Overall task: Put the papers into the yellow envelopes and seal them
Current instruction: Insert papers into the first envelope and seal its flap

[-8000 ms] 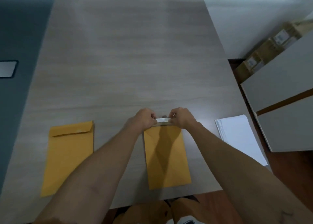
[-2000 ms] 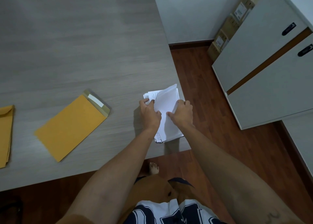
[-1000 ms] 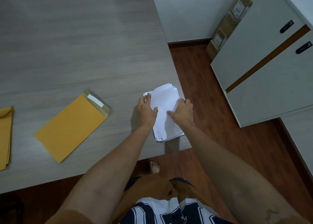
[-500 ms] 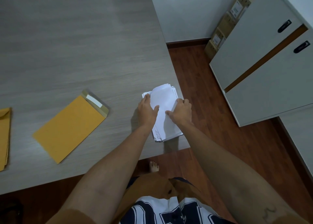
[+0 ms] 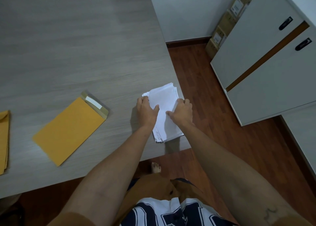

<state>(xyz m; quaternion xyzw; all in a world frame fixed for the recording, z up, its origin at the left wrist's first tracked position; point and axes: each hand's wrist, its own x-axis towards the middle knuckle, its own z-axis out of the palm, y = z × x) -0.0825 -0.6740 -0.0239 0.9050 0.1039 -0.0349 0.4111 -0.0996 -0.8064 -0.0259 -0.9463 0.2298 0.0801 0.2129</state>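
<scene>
Grey wood-grain table (image 5: 68, 37) fills the head view, with red-brown floor and a white cabinet (image 5: 266, 68) off past the right fingers. Paper stack (image 5: 165, 113) sits at the table's right edge, directly under both hands. Left hand (image 5: 147, 112) lies flat on the stack's left side, fingers spread and pressing down, thumb angled in across the top sheet. Right hand (image 5: 182, 112) has fingers curled at the stack's right edge, apparently pinching the top sheet's edge; can't tell how many sheets it has. Top sheet looks slightly skewed against the ones below. Open yellow envelope (image 5: 70, 130) lies well left of the left fingers, flap end up and away, white adhesive strip (image 5: 93, 102) showing, so unsealed. Second yellow envelope (image 5: 3, 142) is further left, cut off by the frame edge. Step, by my read: separating papers off the stack for the open envelope. Next move needs a clean peel while the left hand pins the rest, then carrying the sheets left to the envelope mouth.
</scene>
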